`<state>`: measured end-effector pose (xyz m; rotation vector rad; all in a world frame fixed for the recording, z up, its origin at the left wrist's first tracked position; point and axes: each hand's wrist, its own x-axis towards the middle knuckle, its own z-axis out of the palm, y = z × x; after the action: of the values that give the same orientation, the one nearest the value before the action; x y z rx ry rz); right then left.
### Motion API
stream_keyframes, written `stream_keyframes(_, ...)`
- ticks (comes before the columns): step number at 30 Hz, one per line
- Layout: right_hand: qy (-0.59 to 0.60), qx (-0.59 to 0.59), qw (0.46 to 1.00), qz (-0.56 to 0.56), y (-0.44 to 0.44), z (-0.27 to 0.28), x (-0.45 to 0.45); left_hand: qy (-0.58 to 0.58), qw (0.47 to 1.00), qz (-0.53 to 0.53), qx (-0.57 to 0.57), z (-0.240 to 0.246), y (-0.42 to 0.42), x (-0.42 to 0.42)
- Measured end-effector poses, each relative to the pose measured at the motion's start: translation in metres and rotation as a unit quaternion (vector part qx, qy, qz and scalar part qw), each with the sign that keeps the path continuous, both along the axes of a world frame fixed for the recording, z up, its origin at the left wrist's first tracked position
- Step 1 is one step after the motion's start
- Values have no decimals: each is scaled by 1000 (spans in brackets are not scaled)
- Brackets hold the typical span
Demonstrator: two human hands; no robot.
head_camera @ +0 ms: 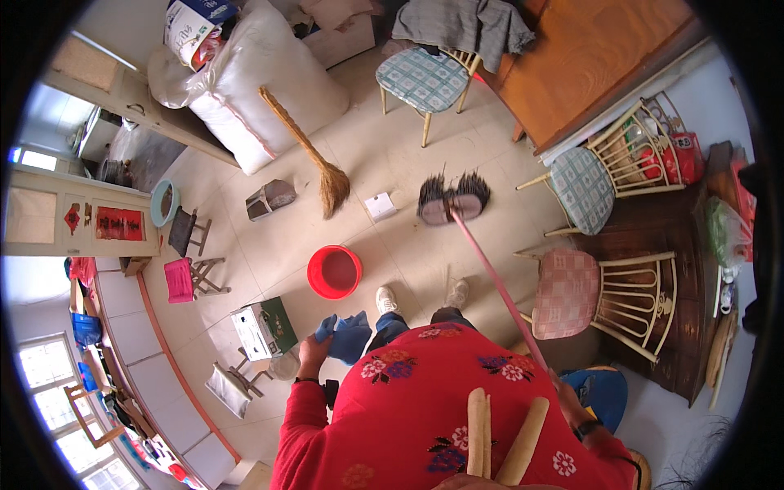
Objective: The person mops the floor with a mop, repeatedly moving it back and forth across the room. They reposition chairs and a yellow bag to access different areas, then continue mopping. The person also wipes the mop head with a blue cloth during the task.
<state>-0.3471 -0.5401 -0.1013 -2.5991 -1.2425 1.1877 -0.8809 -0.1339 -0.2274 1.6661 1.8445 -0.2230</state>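
My left hand (pixel 315 353) grips a blue cloth (pixel 348 337) in front of my red sweater at the lower left. On the lower right, my right hand (pixel 566 401) is closed around the pink handle (pixel 499 282) of a push broom, whose dark-bristled head (pixel 454 205) rests on the tiled floor ahead. A red bucket (pixel 334 272) stands left of my shoes. Beyond it are a small white box (pixel 380 207), a straw broom (pixel 334 184) and a dustpan (pixel 271 199). Pale stick-like objects (pixel 479 432) show over my sweater; what holds them is unclear.
Chairs with checked seats (pixel 582 190) (pixel 565 293) line the right side, another chair (pixel 422 78) stands ahead. Folding stools (pixel 179 280), a green and white box (pixel 263 329) and a light-blue basin (pixel 165 203) are at the left. Large white sacks (pixel 269 92) stand at the upper left.
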Motion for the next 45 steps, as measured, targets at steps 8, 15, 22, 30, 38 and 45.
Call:
stream_keyframes(8,70,-155,985,-30,86,49,50,8,996,54,-75,21,-12,-2)
stream_keyframes(15,62,-27,994,87,194,-38,60,42,997,54,-38,41,-29,-17)
stream_keyframes(22,50,13,997,50,196,-78,10,31,999,20,-33,34,-16,-12)
stream_keyframes(30,89,15,996,21,84,-12,-7,-21,1000,-12,-10,6,19,13)
stream_keyframes(38,38,-102,991,78,123,-4,28,-18,999,-6,-25,24,1,15)
stream_keyframes(45,-24,36,987,156,224,-64,75,-17,1000,19,-10,37,-28,-10)
